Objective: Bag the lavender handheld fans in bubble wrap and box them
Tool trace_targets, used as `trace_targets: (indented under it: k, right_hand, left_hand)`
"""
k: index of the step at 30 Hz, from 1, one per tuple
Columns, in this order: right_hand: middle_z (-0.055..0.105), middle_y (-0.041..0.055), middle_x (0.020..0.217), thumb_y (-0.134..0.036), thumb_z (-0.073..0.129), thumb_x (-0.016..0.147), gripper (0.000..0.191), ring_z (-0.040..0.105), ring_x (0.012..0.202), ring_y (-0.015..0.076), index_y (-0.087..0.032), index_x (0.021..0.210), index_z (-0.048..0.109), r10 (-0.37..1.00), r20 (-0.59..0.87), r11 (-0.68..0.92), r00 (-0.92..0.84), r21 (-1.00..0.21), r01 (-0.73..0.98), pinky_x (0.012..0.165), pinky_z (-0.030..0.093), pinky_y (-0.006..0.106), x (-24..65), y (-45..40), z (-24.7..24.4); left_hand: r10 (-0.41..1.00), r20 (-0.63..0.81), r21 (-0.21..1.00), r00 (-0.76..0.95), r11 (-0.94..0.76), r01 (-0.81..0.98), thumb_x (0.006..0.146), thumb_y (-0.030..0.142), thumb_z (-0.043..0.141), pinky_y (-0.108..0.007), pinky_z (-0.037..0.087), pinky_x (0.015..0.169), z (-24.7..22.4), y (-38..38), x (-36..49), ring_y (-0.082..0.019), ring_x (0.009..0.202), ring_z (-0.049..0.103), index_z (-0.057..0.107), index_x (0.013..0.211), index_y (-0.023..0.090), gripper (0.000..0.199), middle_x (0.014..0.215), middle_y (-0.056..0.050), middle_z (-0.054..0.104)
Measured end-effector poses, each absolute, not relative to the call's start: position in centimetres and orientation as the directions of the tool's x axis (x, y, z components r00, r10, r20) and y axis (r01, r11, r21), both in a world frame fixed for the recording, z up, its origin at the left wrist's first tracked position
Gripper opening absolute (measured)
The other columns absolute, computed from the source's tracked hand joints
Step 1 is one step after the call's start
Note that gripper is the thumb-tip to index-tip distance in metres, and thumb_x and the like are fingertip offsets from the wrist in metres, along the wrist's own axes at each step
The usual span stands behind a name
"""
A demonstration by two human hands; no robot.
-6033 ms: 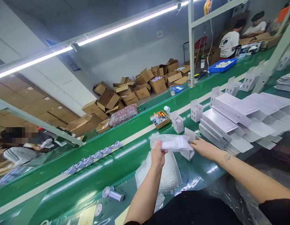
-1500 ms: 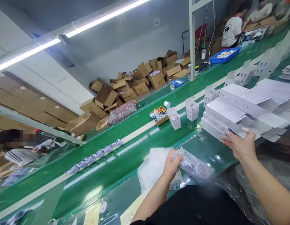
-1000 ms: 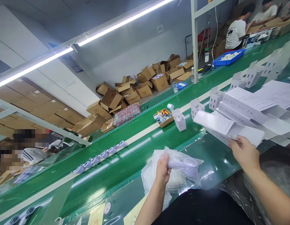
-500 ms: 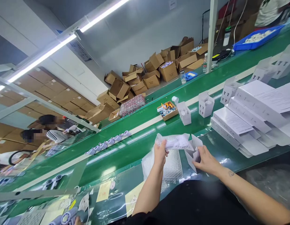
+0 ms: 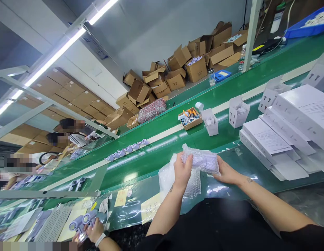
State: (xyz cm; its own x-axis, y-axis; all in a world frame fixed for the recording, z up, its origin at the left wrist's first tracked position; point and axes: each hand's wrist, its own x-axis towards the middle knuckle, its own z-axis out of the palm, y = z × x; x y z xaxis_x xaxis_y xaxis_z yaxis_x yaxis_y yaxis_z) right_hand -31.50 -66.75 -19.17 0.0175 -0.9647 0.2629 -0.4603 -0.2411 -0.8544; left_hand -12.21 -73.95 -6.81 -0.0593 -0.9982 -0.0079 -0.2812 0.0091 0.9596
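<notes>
A bubble-wrapped bundle (image 5: 202, 159), pale purple inside, is held level between my two hands. My left hand (image 5: 183, 169) grips its left end, thumb on top. At the right end, my right hand (image 5: 226, 170) has its fingers behind and under the wrap. Below the bundle, flat bubble-wrap sheets (image 5: 193, 184) lie on the green work surface. Stacked white flat boxes (image 5: 272, 146) with printed sheets stand to the right. No open white box shows in my right hand; whether one is behind the bundle I cannot tell.
Beyond my hands, a conveyor (image 5: 156, 153) carries open white boxes (image 5: 210, 122), a small carton of parts (image 5: 189, 119) and a row of purple devices (image 5: 127, 150). At lower left, another person's hands (image 5: 95, 230) hold purple devices. Cartons (image 5: 177, 78) are piled behind.
The white box at my right hand is no longer visible there. My right hand now holds the bundle's right end, and the view has shifted. The neighbouring person's hands have come further into view.
</notes>
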Motion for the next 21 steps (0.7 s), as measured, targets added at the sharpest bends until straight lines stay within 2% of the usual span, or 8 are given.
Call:
trace_targets:
  k: [3, 6, 10, 12, 14, 17, 19, 21]
  right_hand:
    - [0.052, 0.0142, 0.118, -0.029, 0.06, 0.067, 0.066, 0.054, 0.107, 0.0293, -0.018, 0.125, 0.032, -0.992, 0.107, -0.064, -0.061, -0.874, -0.482, 0.091, 0.043, 0.044, -32.3, -66.1, -19.6]
    - [0.048, 0.0151, 0.125, -0.032, 0.061, 0.069, 0.071, 0.051, 0.113, 0.0303, -0.019, 0.13, 0.028, -0.996, 0.078, -0.047, -0.041, -0.864, -0.501, 0.095, 0.041, 0.046, -32.7, -65.7, -20.0]
    - [0.042, 0.017, 0.133, -0.027, 0.059, 0.069, 0.081, 0.045, 0.121, 0.0316, -0.02, 0.137, 0.016, -0.98, 0.199, -0.186, 0.024, -0.856, -0.482, 0.098, 0.038, 0.049, -31.9, -65.8, -20.2]
    - [0.041, 0.0165, 0.134, -0.023, 0.057, 0.069, 0.082, 0.044, 0.122, 0.0315, -0.022, 0.138, 0.012, -0.967, 0.251, -0.245, 0.051, -0.846, -0.474, 0.099, 0.037, 0.05, -31.5, -65.8, -20.3]
    - [0.039, 0.0157, 0.136, -0.022, 0.056, 0.07, 0.08, 0.042, 0.124, 0.0309, -0.023, 0.138, 0.012, -0.958, 0.275, -0.281, 0.084, -0.831, -0.48, 0.101, 0.035, 0.05, -31.5, -65.7, -20.6]
    - [0.036, 0.0158, 0.136, -0.024, 0.055, 0.073, 0.077, 0.04, 0.125, 0.0296, -0.023, 0.136, 0.012, -0.958, 0.281, -0.275, 0.062, -0.827, -0.49, 0.102, 0.035, 0.049, -32.1, -65.3, -21.3]
    - [0.033, 0.017, 0.135, -0.028, 0.058, 0.072, 0.075, 0.036, 0.127, 0.0316, -0.022, 0.133, 0.015, -0.956, 0.293, -0.257, 0.014, -0.815, -0.519, 0.101, 0.035, 0.05, -32.6, -64.8, -22.0]
    - [0.033, 0.0177, 0.133, -0.03, 0.061, 0.07, 0.073, 0.033, 0.128, 0.0341, -0.021, 0.129, 0.019, -0.954, 0.297, -0.228, -0.033, -0.796, -0.56, 0.101, 0.034, 0.052, -32.8, -64.4, -22.6]
  left_hand:
    - [-0.999, -0.038, 0.96, -0.007, -0.034, -0.279, 0.069, 0.041, 0.069, -0.024, 0.043, 0.059, -6.9, -75.0, -12.5, -0.018, 0.068, 0.058, 0.058, 0.086, 0.02, 0.029, 0.072, -0.002, 0.061]
    - [-1.0, 0.016, 0.936, -0.007, 0.018, -0.351, 0.071, 0.041, 0.067, -0.026, 0.044, 0.065, -7.3, -74.8, -12.7, -0.02, 0.076, 0.057, 0.058, 0.086, 0.021, 0.026, 0.077, -0.004, 0.06]
    - [-0.923, 0.135, 0.76, -0.359, 0.329, -0.56, 0.073, 0.035, 0.066, -0.03, 0.043, 0.076, -8.7, -72.0, -14.6, -0.024, 0.087, 0.056, 0.06, 0.099, 0.021, 0.03, 0.093, -0.01, 0.059]
    - [-0.868, 0.058, 0.608, -0.494, 0.423, -0.672, 0.076, 0.032, 0.061, -0.033, 0.044, 0.076, -9.3, -71.2, -15.9, -0.025, 0.084, 0.057, 0.059, 0.104, 0.019, 0.031, 0.095, -0.012, 0.058]
    - [-0.865, -0.047, 0.474, -0.499, 0.421, -0.773, 0.081, 0.032, 0.054, -0.037, 0.044, 0.075, -9.7, -71.1, -16.9, -0.026, 0.081, 0.057, 0.056, 0.11, 0.017, 0.033, 0.096, -0.014, 0.058]
    - [-0.804, -0.154, 0.398, -0.575, 0.482, -0.78, 0.084, 0.042, 0.051, -0.044, 0.042, 0.081, -10.1, -71.1, -17.2, -0.032, 0.094, 0.055, 0.049, 0.123, 0.017, 0.047, 0.104, -0.016, 0.059]
    - [-0.716, -0.154, 0.366, -0.681, 0.599, -0.712, 0.085, 0.046, 0.049, -0.053, 0.033, 0.093, -10.6, -70.3, -16.7, -0.036, 0.111, 0.045, 0.044, 0.13, 0.025, 0.05, 0.118, -0.013, 0.056]
    - [-0.666, -0.156, 0.316, -0.73, 0.666, -0.675, 0.086, 0.045, 0.047, -0.063, 0.015, 0.1, -11.3, -69.1, -16.1, -0.038, 0.123, 0.032, 0.041, 0.132, 0.033, 0.048, 0.125, -0.008, 0.054]
